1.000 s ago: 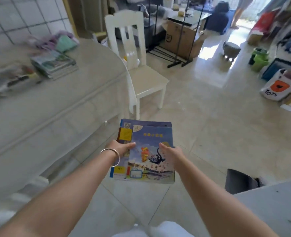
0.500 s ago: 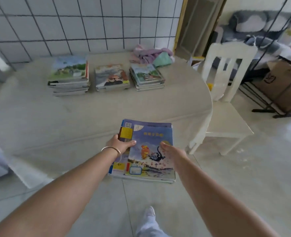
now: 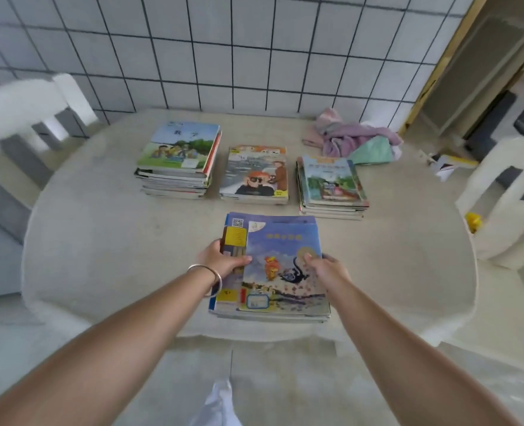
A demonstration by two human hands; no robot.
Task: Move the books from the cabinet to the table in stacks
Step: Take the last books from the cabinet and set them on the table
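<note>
1. White chair (image 3: 24,118), blurred, is seen at the table's far-left edge.
2. Oval table (image 3: 100,241), pale-topped, is set against a tiled wall (image 3: 254,50); bare surface is seen left and right of the held books, and its near edge lies below them.
3. Tallest book stack (image 3: 177,161) is placed far left in the row of three.
4. Middle book stack (image 3: 254,175) is placed just beside it, apart.
5. Right book stack (image 3: 331,187) is placed next, near crumpled cloths (image 3: 356,142).
6. Held stack of books (image 3: 273,265) is carried over the table's near half, just in front of the middle stack; contact with the tabletop cannot be told.
7. Left hand (image 3: 220,259), braceleted, grips the held stack's left edge, thumb on the cover.
8. Right hand (image 3: 325,269) grips its right edge, thumb on the cover, fingers curled beneath.
9. Second white chair (image 3: 506,195) stands at the right edge.
</note>
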